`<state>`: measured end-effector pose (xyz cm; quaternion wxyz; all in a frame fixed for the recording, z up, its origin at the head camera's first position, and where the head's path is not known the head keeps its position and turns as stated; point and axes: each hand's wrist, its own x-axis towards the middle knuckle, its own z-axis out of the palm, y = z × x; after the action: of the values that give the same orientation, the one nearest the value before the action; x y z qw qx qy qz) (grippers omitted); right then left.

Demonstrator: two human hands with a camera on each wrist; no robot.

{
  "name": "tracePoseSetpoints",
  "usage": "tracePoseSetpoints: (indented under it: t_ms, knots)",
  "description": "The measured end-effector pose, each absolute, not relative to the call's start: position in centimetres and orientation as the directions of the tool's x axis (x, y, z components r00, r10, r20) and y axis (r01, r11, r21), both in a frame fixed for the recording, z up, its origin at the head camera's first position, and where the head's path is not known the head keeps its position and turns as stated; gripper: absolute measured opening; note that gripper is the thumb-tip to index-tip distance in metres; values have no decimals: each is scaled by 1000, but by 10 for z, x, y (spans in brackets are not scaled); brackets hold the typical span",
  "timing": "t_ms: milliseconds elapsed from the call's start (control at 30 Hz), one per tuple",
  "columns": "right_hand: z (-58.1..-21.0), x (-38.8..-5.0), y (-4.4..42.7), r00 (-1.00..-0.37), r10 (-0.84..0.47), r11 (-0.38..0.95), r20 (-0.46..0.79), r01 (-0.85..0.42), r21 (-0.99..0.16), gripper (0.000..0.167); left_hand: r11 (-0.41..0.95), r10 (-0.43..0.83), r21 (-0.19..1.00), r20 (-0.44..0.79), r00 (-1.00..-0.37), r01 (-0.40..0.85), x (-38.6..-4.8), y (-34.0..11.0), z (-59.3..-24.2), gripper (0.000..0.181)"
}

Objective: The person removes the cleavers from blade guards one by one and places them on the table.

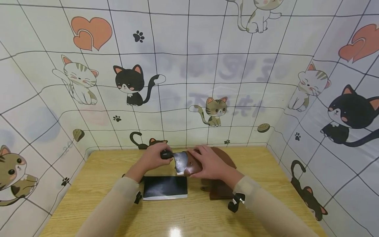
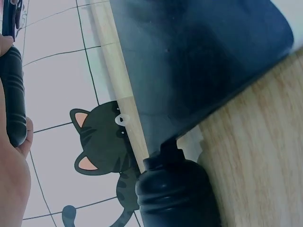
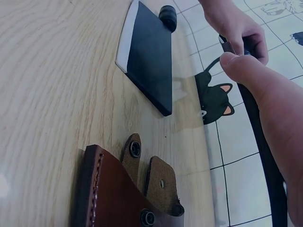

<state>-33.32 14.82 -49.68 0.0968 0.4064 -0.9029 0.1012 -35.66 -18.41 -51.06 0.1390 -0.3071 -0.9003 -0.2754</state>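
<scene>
My left hand (image 1: 155, 156) grips the black handle (image 1: 166, 154) of a cleaver. Its dark steel blade (image 1: 180, 161) shows between the handle and a brown leather sheath (image 1: 193, 166), which covers the rest. With thumb and fingers, my right hand (image 1: 211, 163) holds that sheath. A second cleaver (image 1: 165, 187) lies flat below them, its dark blade edged with a pale strip; its ribbed black handle (image 2: 180, 198) shows in the left wrist view. Under my right forearm, another brown sheath (image 3: 116, 194) lies on the table, with snap straps (image 3: 162, 185).
The light wood table (image 1: 189, 217) runs back to a white cloth wall (image 1: 177, 72) printed with cats and grid lines. Behind my right hand sits a rounded brown leather piece (image 1: 225, 158); which sheath it belongs to cannot be told.
</scene>
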Motion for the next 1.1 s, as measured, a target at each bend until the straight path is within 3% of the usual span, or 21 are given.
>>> tracePoseSetpoints:
  t_ms: [433, 1100]
  knots:
    - [-498, -327, 149, -641, -709, 647, 292, -757, -91, 113, 621, 494, 390, 478, -726, 680, -349, -184, -504, 29]
    - [-497, -323, 152, -661, -694, 669, 284, -738, -84, 125, 602, 462, 455, 471, -752, 656, -350, -183, -498, 31]
